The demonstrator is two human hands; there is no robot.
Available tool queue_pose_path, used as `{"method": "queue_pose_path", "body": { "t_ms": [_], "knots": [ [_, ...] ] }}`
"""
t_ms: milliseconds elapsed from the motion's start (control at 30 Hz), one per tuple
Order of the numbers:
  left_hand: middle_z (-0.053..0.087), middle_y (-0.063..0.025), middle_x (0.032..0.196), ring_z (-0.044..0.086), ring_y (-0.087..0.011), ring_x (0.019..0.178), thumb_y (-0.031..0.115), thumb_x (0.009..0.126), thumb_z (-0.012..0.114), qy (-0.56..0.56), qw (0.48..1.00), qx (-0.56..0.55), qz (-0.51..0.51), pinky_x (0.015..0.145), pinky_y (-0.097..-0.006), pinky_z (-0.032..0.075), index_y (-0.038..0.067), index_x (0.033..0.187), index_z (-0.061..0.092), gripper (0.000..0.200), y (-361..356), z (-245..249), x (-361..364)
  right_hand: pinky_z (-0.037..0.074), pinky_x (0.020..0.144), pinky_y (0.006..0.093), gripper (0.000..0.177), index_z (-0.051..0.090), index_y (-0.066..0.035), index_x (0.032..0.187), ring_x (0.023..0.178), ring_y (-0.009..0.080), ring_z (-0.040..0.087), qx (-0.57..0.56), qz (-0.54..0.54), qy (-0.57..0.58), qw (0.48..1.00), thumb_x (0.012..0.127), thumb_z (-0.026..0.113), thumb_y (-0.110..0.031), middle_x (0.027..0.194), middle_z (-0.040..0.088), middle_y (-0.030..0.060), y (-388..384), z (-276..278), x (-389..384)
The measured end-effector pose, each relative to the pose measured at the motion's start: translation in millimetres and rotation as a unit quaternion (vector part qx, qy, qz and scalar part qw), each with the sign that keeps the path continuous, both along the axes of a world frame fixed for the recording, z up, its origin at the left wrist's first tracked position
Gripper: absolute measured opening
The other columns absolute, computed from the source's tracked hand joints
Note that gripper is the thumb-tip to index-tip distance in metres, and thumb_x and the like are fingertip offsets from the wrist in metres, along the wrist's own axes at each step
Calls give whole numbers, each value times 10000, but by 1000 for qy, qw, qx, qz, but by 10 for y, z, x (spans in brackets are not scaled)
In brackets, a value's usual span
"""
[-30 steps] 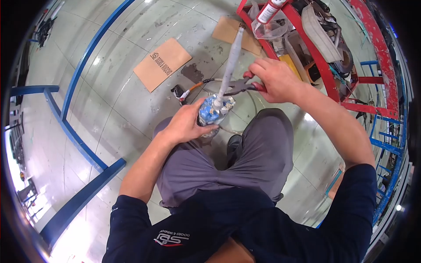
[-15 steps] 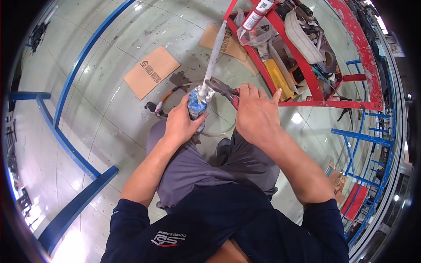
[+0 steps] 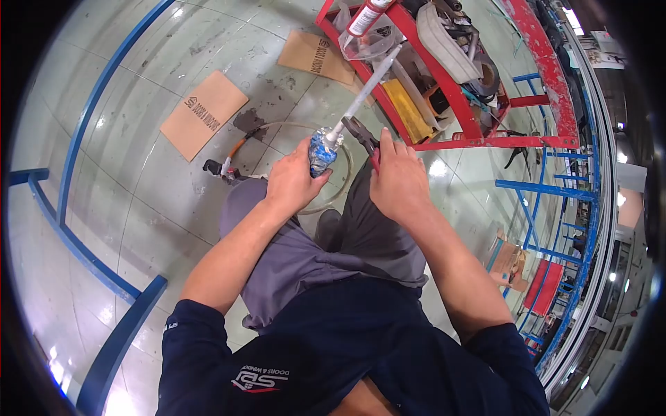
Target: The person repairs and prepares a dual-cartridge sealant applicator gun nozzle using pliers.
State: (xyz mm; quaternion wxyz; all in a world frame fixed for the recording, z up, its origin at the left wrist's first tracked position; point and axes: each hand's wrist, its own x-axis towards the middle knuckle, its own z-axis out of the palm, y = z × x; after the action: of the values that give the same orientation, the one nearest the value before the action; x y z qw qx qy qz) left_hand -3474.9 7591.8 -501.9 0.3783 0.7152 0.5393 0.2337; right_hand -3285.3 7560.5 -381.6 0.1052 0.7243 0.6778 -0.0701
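Note:
My left hand (image 3: 293, 182) grips a blue and white sealant cartridge (image 3: 322, 150) held upright over my knee. Its long grey nozzle (image 3: 366, 90) slants up and to the right, toward the red cart. My right hand (image 3: 397, 179) holds pliers (image 3: 362, 135) with red handles. The dark jaws sit open just to the right of the nozzle's base, close to it but apart. Grey trousers cover my legs below both hands.
A red cart (image 3: 466, 125) with tools, a yellow case and a sealant tube (image 3: 365, 17) stands ahead on the right. Two cardboard pieces (image 3: 203, 112) lie on the floor. An orange hose tool (image 3: 229, 161) lies near my knee. Blue frames (image 3: 83, 208) run at left and right.
The pliers have come off the nozzle base and drawn back toward my right knee. The nozzle now leans more to the right. The view has shifted, moving everything up and left.

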Motion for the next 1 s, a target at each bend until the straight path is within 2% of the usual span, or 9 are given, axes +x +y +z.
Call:
{"method": "queue_pose_path", "body": {
  "t_ms": [67,267,300,400,600,700,800,900,1000],
  "knots": [
    [741,-263,1010,714,-456,997,310,809,871,12,999,-22,-27,866,-515,557,-11,1395,537,747,18,62,-66,427,1127,632,768,310,41,1608,1316,407,593,-29,6,-50,998,951,646,-172,1393,597,247,40,62,-47],
    [735,-273,1060,698,-456,1057,330,793,886,26,994,-61,-86,883,-504,548,-9,1385,560,756,115,132,-363,414,1118,680,702,399,80,1547,1266,391,634,-59,7,-15,998,917,635,-118,1333,628,232,46,59,-244],
    [736,-271,1063,698,-457,1054,330,791,886,29,994,-65,-87,882,-504,549,-7,1385,563,755,132,131,-391,488,1073,611,704,404,102,1530,1261,403,635,-46,15,-4,999,895,639,-91,1317,632,249,32,56,-275],
    [737,-266,1057,703,-455,1041,326,793,885,34,993,-66,-87,888,-511,551,8,1387,564,746,131,100,-431,510,1067,524,700,401,94,1532,1258,420,625,-72,0,42,996,901,625,-108,1339,617,271,58,1,-266],
    [734,-276,1055,702,-459,1036,329,791,884,40,992,-51,-105,886,-509,550,3,1383,569,746,92,94,-378,529,1015,487,701,427,116,1500,1171,446,656,-65,-14,105,992,876,639,-125,1286,644,288,-12,124,-172],
    [731,-282,1040,698,-457,1041,320,785,885,44,990,-45,-123,900,-519,539,4,1390,567,753,3,92,-303,526,1009,552,652,448,102,1477,1139,410,690,-61,1,91,994,893,644,-111,1186,689,251,-110,131,19],
    [730,-285,1047,698,-449,1054,311,780,887,26,989,-64,-133,911,-511,538,4,1388,579,748,9,88,-360,512,1032,577,689,475,35,1510,1152,417,687,-7,97,-24,995,866,655,-132,1293,669,234,-162,86,84],
    [735,-274,1064,701,-442,1065,303,773,890,0,987,-80,-138,927,-492,539,3,1380,596,738,4,153,-450,486,1037,645,689,463,-20,1540,1189,393,668,-58,70,-83,992,891,667,-134,1281,666,193,-65,209,120],
    [737,-281,1077,704,-450,1063,353,806,879,-2,987,-89,-136,932,-511,542,-9,1384,591,741,-45,210,-477,475,1029,674,669,446,-32,1551,1209,395,640,-40,113,-76,990,931,668,-152,1262,638,182,-92,230,160]
  ]
}}
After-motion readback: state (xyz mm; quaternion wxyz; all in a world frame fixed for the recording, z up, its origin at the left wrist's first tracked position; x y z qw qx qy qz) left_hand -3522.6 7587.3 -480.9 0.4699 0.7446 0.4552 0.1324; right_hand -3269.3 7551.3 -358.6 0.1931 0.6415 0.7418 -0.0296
